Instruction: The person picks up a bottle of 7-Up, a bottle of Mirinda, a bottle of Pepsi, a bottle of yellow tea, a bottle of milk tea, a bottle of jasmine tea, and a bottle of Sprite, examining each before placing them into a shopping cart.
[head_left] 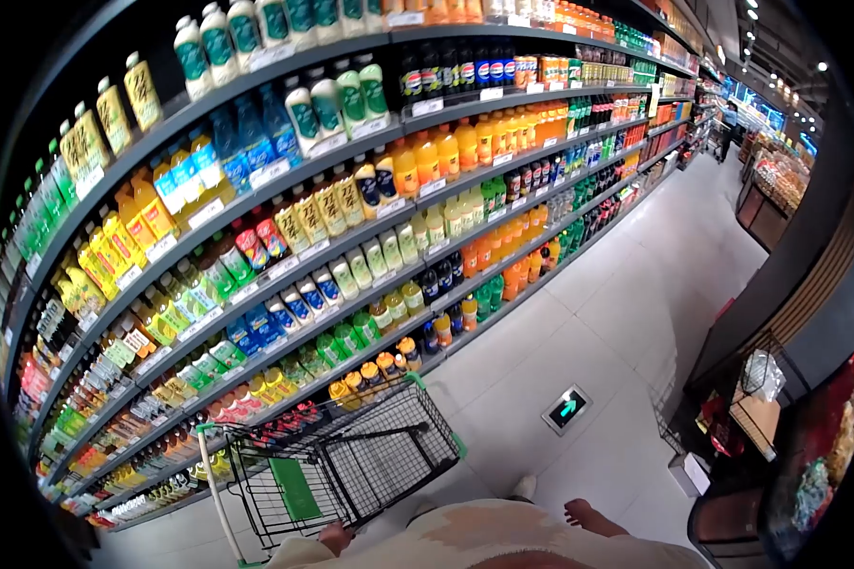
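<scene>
A black wire shopping cart (pixel 389 472) with a green child-seat flap (pixel 295 489) stands in front of me to the left, and no goods show in its basket. At the near rim of the cart is my left hand (pixel 335 539), its fingers curled and seemingly closed on the wire edge. My right hand (pixel 584 515) hangs free over the floor on my right side, fingers loosely apart, touching nothing. The cart's pale handle bar (pixel 220 498) lies to the left of my left hand.
Long shelves of bottled drinks (pixel 427 161) curve along the left, with price tags on their edges. A floor sign (pixel 567 409) with a green arrow lies in the tiled aisle. On the right stand display stands (pixel 754 417) with packaged goods. A person (pixel 728 128) is far down the aisle.
</scene>
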`<state>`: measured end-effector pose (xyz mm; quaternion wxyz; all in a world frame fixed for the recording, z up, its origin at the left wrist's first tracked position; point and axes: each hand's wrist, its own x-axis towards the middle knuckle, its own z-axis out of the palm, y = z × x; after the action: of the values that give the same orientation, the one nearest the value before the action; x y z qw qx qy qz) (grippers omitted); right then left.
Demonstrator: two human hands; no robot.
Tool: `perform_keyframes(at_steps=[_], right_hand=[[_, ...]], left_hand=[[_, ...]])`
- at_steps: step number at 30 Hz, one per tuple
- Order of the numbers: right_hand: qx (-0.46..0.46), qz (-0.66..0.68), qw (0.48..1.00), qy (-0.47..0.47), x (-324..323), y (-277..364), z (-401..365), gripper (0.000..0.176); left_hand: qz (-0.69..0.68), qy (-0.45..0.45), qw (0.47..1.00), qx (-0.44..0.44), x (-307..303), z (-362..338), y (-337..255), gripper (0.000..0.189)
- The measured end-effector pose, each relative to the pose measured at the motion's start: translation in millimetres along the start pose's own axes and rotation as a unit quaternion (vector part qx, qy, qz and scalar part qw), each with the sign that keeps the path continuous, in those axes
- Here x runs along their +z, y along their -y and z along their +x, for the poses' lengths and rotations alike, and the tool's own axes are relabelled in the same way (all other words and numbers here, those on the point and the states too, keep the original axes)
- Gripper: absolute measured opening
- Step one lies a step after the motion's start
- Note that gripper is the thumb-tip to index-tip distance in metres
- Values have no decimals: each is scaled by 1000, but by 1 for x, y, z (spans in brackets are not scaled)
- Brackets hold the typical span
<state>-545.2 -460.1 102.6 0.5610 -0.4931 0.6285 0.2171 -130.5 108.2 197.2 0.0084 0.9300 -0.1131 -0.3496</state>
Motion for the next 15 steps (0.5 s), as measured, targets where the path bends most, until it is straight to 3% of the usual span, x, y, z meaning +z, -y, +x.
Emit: perform_keyframes(at_steps=[2, 3, 6, 7, 9, 13, 15], right_hand=[[17, -36, 999, 16, -44, 13, 16, 25], [-4, -49, 999, 17, -65, 14, 41, 23], [-115, -123, 985, 26, -130, 20, 81, 19], [-100, -48, 994, 16, -147, 28, 84, 22], [-76, 86, 993, -6, -174, 43, 87, 25], [-58, 120, 990, -41, -199, 58, 100, 26], [-47, 101, 993, -32, -198, 53, 119, 28]], left_hand=[[54, 46, 980, -184, 1, 5, -54, 64], [61, 39, 980, -187, -2, 4, -85, 64], [73, 152, 975, -146, 0, 34, -178, 64], [100, 176, 977, -71, 25, 64, -189, 67], [-9, 205, 978, -23, -11, 42, -264, 74], [-9, 226, 974, 6, -3, 73, -342, 78], [5, 177, 982, 69, -14, 72, -373, 75]])
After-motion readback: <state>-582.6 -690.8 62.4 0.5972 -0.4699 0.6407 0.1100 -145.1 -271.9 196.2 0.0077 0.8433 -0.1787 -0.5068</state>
